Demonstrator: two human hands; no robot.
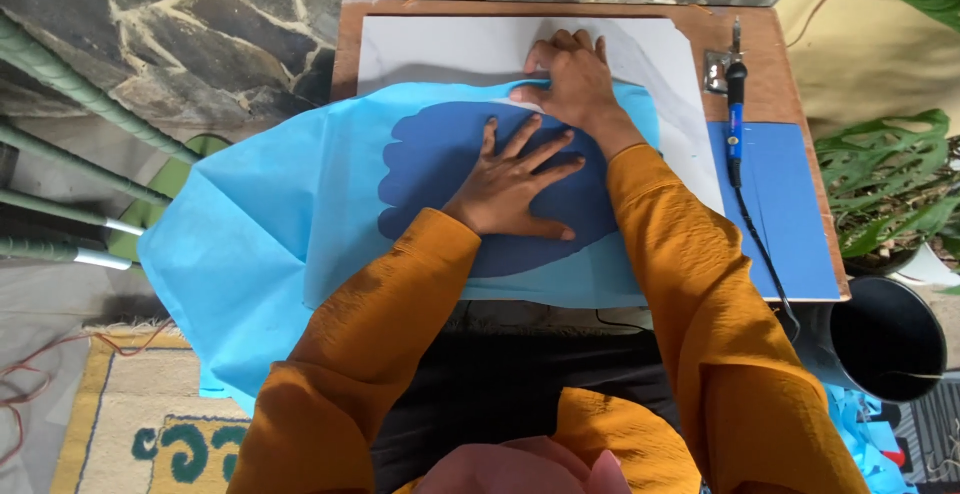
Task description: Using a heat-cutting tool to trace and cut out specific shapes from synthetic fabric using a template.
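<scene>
Far left, green metal bars point(70, 89) run diagonally past a stone wall point(200, 14), and below them a patterned rug point(130, 424) w/ teal curls lies on the floor. Next comes the light blue fabric sheet point(250, 244), creased, spilling off the left edge of the wooden table point(560, 6) and hanging down toward the rug. Under its right part a dark blue scalloped shape point(430, 154) shows through (looks like a cutout under the thin top layer, can't tell for sure).

Left hand point(515, 184) lies flat on the dark blue shape, fingers spread apart, palm down, gripping nothing. Right hand point(570, 79) sits just beyond it at the top edge of the light blue sheet, fingers curled together & pinching that edge against the white paper sheet point(440, 49) underneath. Both sleeves are orange.

Right of the hands the white paper continues, then a blue rectangular mat point(790, 214) lies flat at the table's right edge. A soldering-iron-type tool point(736, 104) w/ blue and black handle rests along the mat's left side, tip on a small metal stand point(716, 72), black cord point(765, 254) trailing off the table's front.

Containers: a black round bucket point(890, 339) stands on the floor lower right, just past the table corner; the inside looks dark, contents can't be told. Light blue scraps point(860, 429) lie beside it. Green leafy plant point(890, 184) at far right.
</scene>
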